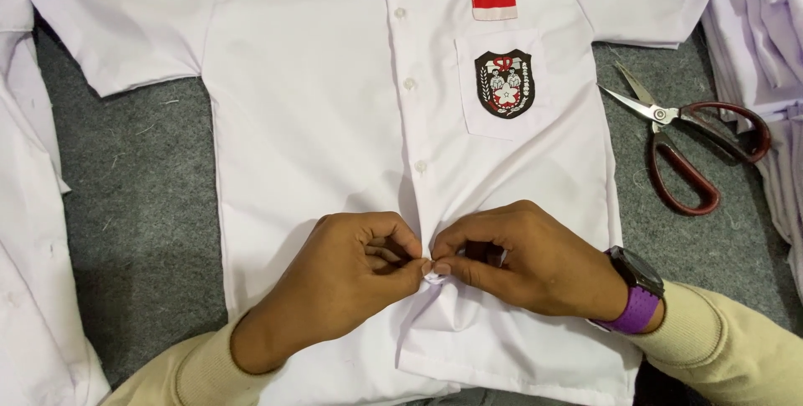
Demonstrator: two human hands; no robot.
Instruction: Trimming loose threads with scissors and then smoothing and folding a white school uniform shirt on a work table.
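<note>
A white short-sleeved shirt (309, 122) lies flat, front up, on a grey surface. It has a red-and-white patch (493, 5) and a dark shield badge (503, 82) on the chest pocket. Three white buttons (409, 84) along the front placket are fastened. My left hand (343, 280) and my right hand (519, 260) meet low on the placket, fingertips pinching the fabric together where it bunches. A button there is hidden by my fingers. A purple-strapped watch (636, 293) sits on my right wrist.
Scissors (690, 142) with dark red handles lie open on the grey surface (134, 205) to the right of the shirt. A stack of white cloth (765, 30) stands at the right edge. More white garments (29, 230) lie along the left edge.
</note>
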